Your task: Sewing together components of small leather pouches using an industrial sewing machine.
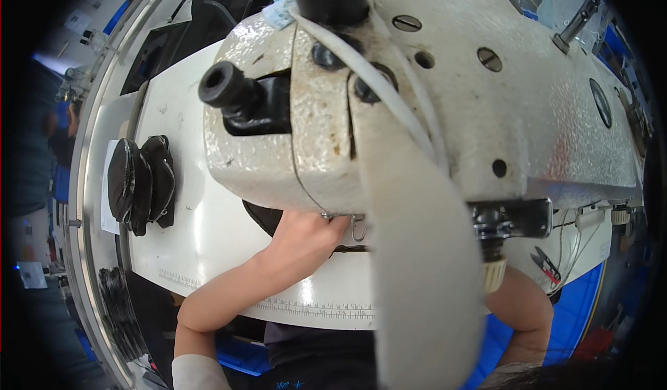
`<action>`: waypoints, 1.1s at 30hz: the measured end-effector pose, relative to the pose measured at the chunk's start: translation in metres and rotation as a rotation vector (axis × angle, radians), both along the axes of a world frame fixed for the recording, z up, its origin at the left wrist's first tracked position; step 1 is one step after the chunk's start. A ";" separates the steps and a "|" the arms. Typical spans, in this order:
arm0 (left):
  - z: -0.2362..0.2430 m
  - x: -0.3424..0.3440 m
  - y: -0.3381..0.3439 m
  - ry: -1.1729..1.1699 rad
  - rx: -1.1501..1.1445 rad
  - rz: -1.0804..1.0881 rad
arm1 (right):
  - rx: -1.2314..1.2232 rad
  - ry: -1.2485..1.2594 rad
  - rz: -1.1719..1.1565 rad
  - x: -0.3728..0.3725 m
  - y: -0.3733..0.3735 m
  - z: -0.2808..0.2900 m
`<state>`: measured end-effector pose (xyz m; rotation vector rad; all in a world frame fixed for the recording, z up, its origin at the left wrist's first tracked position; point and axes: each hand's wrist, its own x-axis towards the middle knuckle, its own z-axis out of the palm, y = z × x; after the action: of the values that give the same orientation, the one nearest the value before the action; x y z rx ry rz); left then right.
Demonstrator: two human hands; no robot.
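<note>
A large cream-white sewing machine (528,112) fills the upper middle of the head view. My left hand (306,236) reaches in under its sewing head, and the fingers are mostly hidden there. Close to that hand, a small metal wire hook (358,230) hangs below the machine. Dark material (261,216) shows on the left of the hand, partly under the machine; its kind is hard to make out. My right forearm (522,300) comes up at the lower right, while the right hand is hidden behind the machine and a broad white strip (424,251).
Several black, rounded zippered fabric pieces (142,181) stand on the left of the white table (198,241). A ruler scale (326,311) runs along its front edge. Red-and-black thread snips (545,265) lie at the right. A bundle of black cords (121,313) hangs lower left; blue bins (580,320) are below.
</note>
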<state>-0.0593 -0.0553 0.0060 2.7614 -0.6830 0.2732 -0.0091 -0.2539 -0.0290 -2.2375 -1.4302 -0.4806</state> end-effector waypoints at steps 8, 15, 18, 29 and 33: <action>0.000 -0.004 -0.024 -0.085 0.025 0.070 | -0.006 -0.006 0.000 0.001 -0.002 0.004; 0.002 -0.010 -0.037 -0.068 0.205 0.161 | 0.109 0.031 -0.050 0.000 0.003 -0.006; 0.006 -0.010 -0.035 -0.012 0.135 0.126 | 0.146 0.155 -0.018 0.000 0.005 -0.008; 0.058 -0.006 0.004 0.227 -0.127 0.075 | -0.063 -0.447 0.387 -0.015 0.023 0.034; 0.043 -0.004 0.001 0.247 -0.163 0.069 | -0.197 -0.524 0.198 -0.022 0.030 0.032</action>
<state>-0.0634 -0.0542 0.0485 2.6059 -0.4811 0.0003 -0.0311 -0.2235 0.0025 -2.1765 -2.0133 -0.9447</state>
